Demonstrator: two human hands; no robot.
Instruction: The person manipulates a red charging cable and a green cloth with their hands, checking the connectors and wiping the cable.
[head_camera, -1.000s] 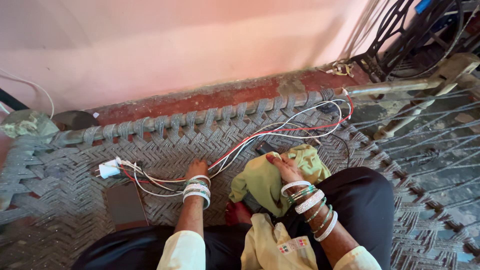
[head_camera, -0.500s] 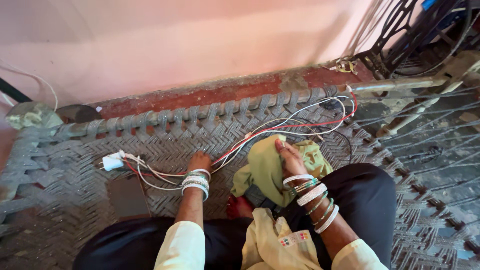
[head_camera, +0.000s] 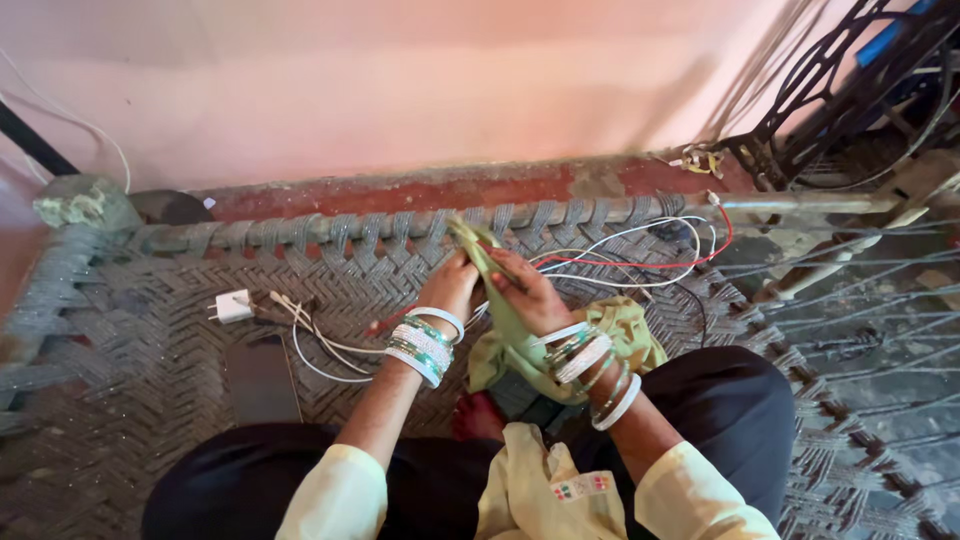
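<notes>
Head view shows a grey woven cot (head_camera: 140, 330) under the seated person. On it, over the lap, lies a crumpled yellow-green cloth (head_camera: 620, 335), one narrow end lifted up. Left hand (head_camera: 452, 283) and right hand (head_camera: 527, 295) both pinch this raised end. A white charger (head_camera: 233, 306) rests nearby.

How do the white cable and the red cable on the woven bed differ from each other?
The white cable lies at the left and ends in a white charger plug; the red cable lies at the right, and no plug shows on it. The white cable makes loose loops beside the left hand; the red cable bends up toward the bed frame. Both are thin and lie loose on the weave.
</notes>
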